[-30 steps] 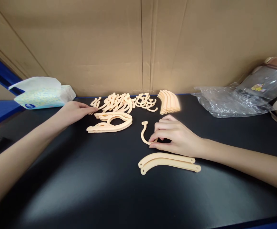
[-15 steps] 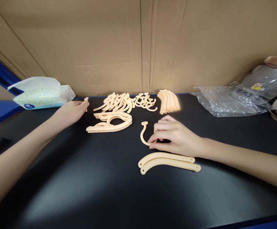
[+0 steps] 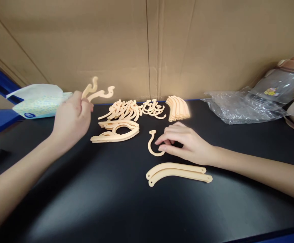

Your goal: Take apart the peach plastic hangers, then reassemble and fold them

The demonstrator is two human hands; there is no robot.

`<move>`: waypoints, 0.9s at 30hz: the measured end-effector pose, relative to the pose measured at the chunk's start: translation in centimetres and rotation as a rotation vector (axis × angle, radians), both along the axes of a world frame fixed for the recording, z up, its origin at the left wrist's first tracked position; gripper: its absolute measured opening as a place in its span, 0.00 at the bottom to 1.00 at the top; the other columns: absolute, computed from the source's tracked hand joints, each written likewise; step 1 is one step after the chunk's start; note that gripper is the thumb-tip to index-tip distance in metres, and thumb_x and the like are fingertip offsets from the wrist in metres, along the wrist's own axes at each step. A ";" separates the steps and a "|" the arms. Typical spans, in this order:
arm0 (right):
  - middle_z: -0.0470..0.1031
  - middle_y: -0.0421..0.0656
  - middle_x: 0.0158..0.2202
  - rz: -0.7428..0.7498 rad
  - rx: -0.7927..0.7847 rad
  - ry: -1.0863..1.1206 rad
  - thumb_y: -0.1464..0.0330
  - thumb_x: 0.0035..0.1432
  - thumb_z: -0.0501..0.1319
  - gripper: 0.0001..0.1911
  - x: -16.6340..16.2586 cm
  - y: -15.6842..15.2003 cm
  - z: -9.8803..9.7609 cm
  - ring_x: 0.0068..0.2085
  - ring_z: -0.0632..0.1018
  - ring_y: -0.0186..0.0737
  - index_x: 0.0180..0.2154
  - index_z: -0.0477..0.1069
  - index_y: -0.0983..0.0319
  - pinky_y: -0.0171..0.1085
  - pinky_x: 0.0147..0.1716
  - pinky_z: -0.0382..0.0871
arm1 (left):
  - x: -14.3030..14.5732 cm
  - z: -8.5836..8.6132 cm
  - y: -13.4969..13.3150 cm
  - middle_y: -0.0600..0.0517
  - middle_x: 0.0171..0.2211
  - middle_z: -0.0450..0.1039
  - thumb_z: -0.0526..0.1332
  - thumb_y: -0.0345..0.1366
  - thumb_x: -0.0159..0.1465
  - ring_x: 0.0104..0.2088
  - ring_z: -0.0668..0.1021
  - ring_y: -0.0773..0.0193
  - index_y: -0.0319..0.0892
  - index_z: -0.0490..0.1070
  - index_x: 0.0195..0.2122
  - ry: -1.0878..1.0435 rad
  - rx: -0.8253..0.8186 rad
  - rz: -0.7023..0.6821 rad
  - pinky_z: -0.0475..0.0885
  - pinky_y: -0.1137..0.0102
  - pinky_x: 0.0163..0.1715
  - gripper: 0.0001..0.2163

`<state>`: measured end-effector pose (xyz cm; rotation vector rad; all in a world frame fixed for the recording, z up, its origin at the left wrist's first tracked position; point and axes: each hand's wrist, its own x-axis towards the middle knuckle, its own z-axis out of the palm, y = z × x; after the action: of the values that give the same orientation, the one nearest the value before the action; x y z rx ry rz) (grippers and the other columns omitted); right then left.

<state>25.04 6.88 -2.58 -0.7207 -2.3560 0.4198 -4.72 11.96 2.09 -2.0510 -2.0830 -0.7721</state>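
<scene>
My left hand (image 3: 72,118) is raised above the black table (image 3: 86,202), closed on two thin cream plastic wavy pieces (image 3: 97,91) that stick up from its fingers. My right hand (image 3: 184,143) rests on the table with its fingertips pinching the end of a cream hook piece (image 3: 152,145). Just in front of that hand lie two long curved cream arms (image 3: 178,172) side by side. A stacked cream hanger body (image 3: 116,131) lies between the hands.
At the back lie a heap of wavy pieces (image 3: 123,109), a cluster of small hooks (image 3: 154,108) and a stack of curved arms (image 3: 179,108). A tissue pack (image 3: 37,101) is back left, a clear plastic bag (image 3: 240,108) and a bottle (image 3: 281,82) back right. A cardboard wall (image 3: 147,47) stands behind.
My left hand picked two wavy pieces from the back heap and lifted them up and leftward. My right hand stayed on the hook, shifting its fingers slightly.
</scene>
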 end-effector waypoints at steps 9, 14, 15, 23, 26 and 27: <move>0.77 0.39 0.33 -0.096 -0.612 0.499 0.62 0.62 0.60 0.23 0.1 1.4 -0.2 0.37 0.77 0.36 0.56 0.62 0.61 0.41 0.45 0.69 | 5.3 -2.4 -3.8 0.50 0.24 0.67 0.50 0.27 0.64 0.28 0.71 0.59 0.40 0.64 0.28 0.705 0.545 -0.727 0.64 0.66 0.31 0.09; 0.79 0.41 0.33 -0.115 -0.698 0.447 0.63 0.58 0.64 0.16 0.0 1.8 -0.3 0.36 0.77 0.36 0.46 0.73 0.63 0.39 0.40 0.71 | 5.3 -2.5 -3.7 0.47 0.29 0.73 0.53 0.24 0.61 0.30 0.74 0.59 0.37 0.68 0.30 0.755 0.605 -0.820 0.66 0.66 0.31 0.07; 0.79 0.41 0.32 -0.131 -0.694 0.438 0.63 0.58 0.63 0.16 0.1 1.9 -0.3 0.34 0.77 0.35 0.46 0.73 0.64 0.38 0.39 0.71 | 5.3 -2.4 -3.7 0.47 0.29 0.74 0.53 0.24 0.61 0.30 0.74 0.58 0.36 0.68 0.30 0.756 0.619 -0.823 0.66 0.66 0.30 0.07; 0.80 0.40 0.30 -0.039 -0.739 0.440 0.65 0.59 0.63 0.07 0.4 2.2 -0.3 0.33 0.77 0.33 0.35 0.76 0.63 0.35 0.35 0.69 | 5.5 -2.5 -3.9 0.45 0.30 0.75 0.53 0.24 0.61 0.31 0.74 0.57 0.36 0.69 0.28 0.747 0.606 -0.917 0.67 0.66 0.31 0.08; 0.79 0.39 0.29 -0.046 -0.780 0.490 0.68 0.57 0.63 0.05 0.4 2.2 -0.1 0.32 0.77 0.32 0.34 0.75 0.63 0.34 0.35 0.68 | 5.7 -2.6 -3.8 0.46 0.27 0.73 0.53 0.23 0.61 0.29 0.73 0.59 0.38 0.69 0.26 0.749 0.575 -0.946 0.67 0.67 0.31 0.10; 0.79 0.39 0.29 -0.049 -0.792 0.499 0.68 0.57 0.64 0.04 0.4 2.2 -0.1 0.32 0.77 0.32 0.34 0.75 0.63 0.34 0.36 0.68 | 5.7 -2.6 -3.8 0.47 0.27 0.73 0.53 0.24 0.61 0.29 0.73 0.60 0.38 0.68 0.25 0.755 0.569 -0.948 0.67 0.67 0.31 0.10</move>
<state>25.43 9.08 -2.68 -0.8806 -1.6599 1.3733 1.00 8.18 -0.54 -2.3450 -0.3986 -0.4401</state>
